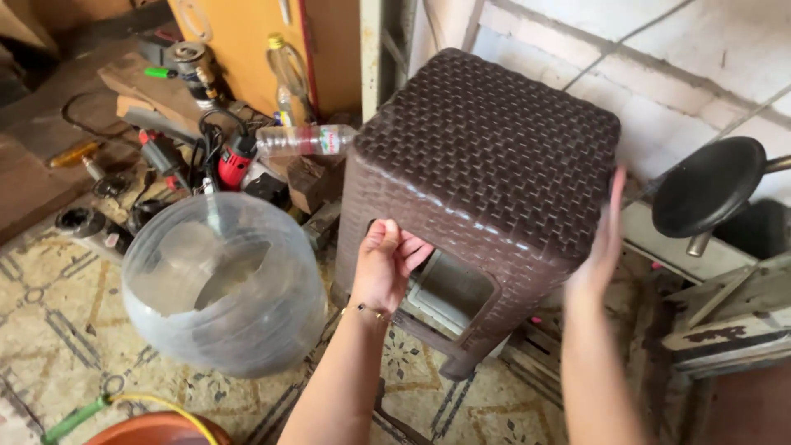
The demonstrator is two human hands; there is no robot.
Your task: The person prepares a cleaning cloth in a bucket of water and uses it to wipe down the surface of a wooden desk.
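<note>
A brown woven-pattern plastic stool (486, 156) stands tilted in the middle of the head view. My left hand (386, 262) grips the rim of the cut-out opening in its near side. Pressed flat against the stool's right side is my right hand (604, 239), fingers extended. A gold bracelet circles my left wrist.
A large clear plastic water jug (222, 284) lies on the patterned tile floor at left. Behind it are power tools (235, 161), cables and plastic bottles (305, 140). A black round stool (709, 185) and wooden planks (725, 321) sit at right. An orange basin rim (156, 430) shows below.
</note>
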